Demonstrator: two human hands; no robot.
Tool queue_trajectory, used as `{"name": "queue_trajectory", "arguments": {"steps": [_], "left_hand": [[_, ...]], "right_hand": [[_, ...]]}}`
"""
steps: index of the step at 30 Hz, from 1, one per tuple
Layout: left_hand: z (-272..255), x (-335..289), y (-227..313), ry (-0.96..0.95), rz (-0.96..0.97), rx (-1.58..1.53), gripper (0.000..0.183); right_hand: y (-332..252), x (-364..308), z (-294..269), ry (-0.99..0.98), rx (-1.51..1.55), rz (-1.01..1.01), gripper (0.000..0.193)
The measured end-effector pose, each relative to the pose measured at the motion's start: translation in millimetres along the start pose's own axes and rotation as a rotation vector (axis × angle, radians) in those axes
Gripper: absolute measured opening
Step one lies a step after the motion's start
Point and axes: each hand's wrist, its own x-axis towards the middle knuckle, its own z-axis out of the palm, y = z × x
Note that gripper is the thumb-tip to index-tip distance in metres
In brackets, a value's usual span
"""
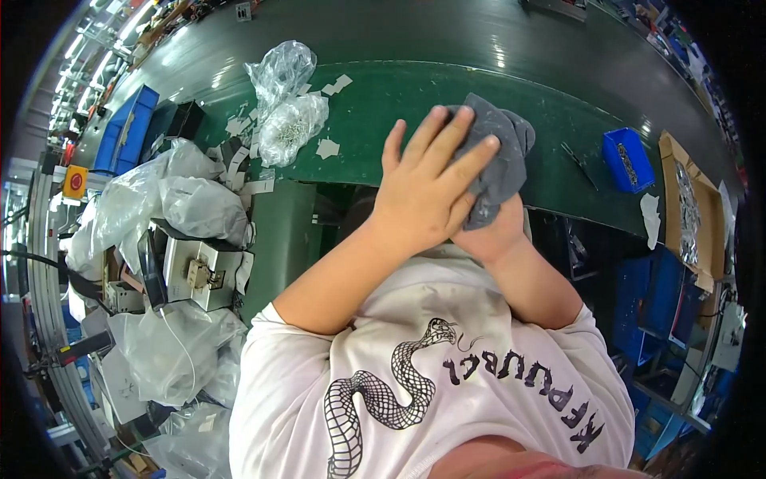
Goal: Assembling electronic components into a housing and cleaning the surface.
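Observation:
A folded dark grey cloth (499,148) is held up over the near edge of the green worktable (383,88), between my two hands. My left hand (423,176) lies against its left side with fingers stretched out and spread, the thumb pointing up to the left. From below and behind, my right hand (496,233) holds the cloth; its fingers are hidden by the fabric.
Clear plastic bags (291,120) and white paper scraps (328,148) lie left on the table. At right are tweezers (578,166), a blue bin (627,160) of small parts and a cardboard box (702,211). Bags and a white machine (201,271) crowd the left side.

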Motion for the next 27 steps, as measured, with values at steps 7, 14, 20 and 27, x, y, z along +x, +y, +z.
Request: {"name": "queue_trajectory", "arguments": {"steps": [7, 14, 20, 27], "left_hand": [[2, 5, -22, -0.024, -0.083, -0.320, 0.058], [-6, -1, -26, -0.249, -0.187, -0.488, 0.064], [-92, 2, -102, -0.049, -0.378, 0.262, 0.050], [-162, -48, -220, -0.045, -0.942, 0.772, 0.070]], "right_hand": [[3, -2, -22, 0.245, -0.795, -0.373, 0.046], [-15, 2, -22, 0.343, -1.162, -0.368, 0.042], [-70, -24, 30, 0.366, -2.331, -0.600, 0.027], [-267, -85, 98, 1.317, -2.764, -0.796, 0.028]]}}
